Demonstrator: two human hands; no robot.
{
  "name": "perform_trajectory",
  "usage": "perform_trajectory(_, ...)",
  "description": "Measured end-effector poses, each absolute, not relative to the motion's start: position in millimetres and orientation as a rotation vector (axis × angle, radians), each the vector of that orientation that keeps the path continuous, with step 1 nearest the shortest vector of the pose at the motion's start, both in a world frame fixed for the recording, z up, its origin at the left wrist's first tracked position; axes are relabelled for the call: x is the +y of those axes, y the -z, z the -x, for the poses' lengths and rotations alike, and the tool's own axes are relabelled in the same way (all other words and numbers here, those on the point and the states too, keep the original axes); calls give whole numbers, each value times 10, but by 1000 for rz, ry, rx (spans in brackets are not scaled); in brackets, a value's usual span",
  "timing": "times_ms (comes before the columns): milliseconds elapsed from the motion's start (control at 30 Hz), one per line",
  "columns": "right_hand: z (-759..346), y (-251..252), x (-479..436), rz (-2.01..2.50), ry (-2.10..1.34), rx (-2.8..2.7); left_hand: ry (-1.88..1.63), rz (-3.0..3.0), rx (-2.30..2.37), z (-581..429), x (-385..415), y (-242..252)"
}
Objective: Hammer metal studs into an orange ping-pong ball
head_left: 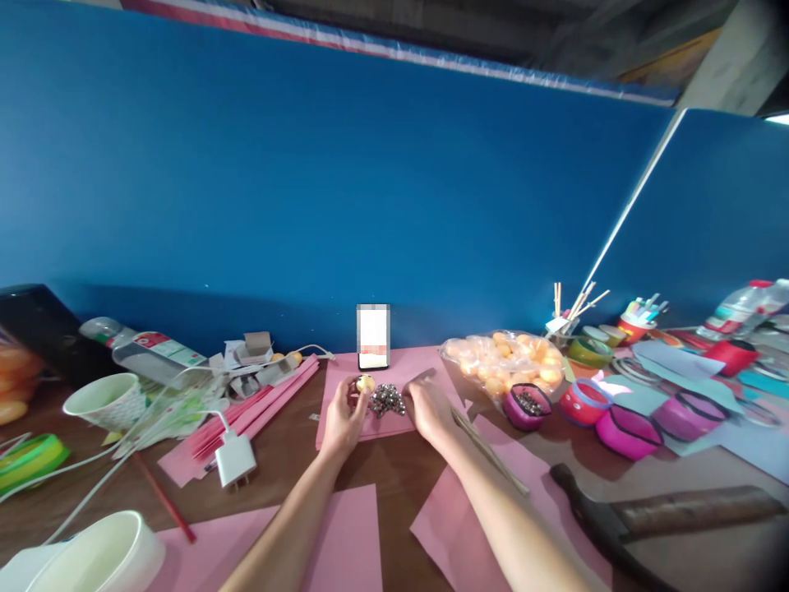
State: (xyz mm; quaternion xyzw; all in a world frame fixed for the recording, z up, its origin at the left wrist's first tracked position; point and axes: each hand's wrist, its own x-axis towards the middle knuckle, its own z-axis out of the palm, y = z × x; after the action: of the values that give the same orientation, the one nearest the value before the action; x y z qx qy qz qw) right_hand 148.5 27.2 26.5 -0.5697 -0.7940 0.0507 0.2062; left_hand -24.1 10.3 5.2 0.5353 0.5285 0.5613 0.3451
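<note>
My left hand [343,418] is closed around a yellow-orange ball [366,384], which looks like a ping-pong ball with some dark marks on it. Between my hands, on pink paper [410,362], lies a heap of small shiny metal pieces [387,400], too small to name. At the right edge of that heap is my right hand [430,409]. Its fingers are bent together, and whatever they may hold is hidden. A phone [373,337] stands upright behind the heap, its screen blurred out.
A clear bag of orange balls [505,362] lies at right, by a purple bowl [527,407] of small metal bits. A hammer [671,514] rests front right. At left are a white charger [235,460], pink strips [271,407] and paper cups [102,404]. A blue wall [382,181] stands behind.
</note>
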Motion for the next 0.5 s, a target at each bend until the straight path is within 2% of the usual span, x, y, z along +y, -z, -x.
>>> perform_trajectory(333, -1479, -150, 283, 1391, -185, -2011, -1431, -1443, 1237, 221, 87, -67)
perform_trajectory(500, -1439, -172, 271, 1223, -322, -1915, -1413, -1429, 1223, 209, 80, -91)
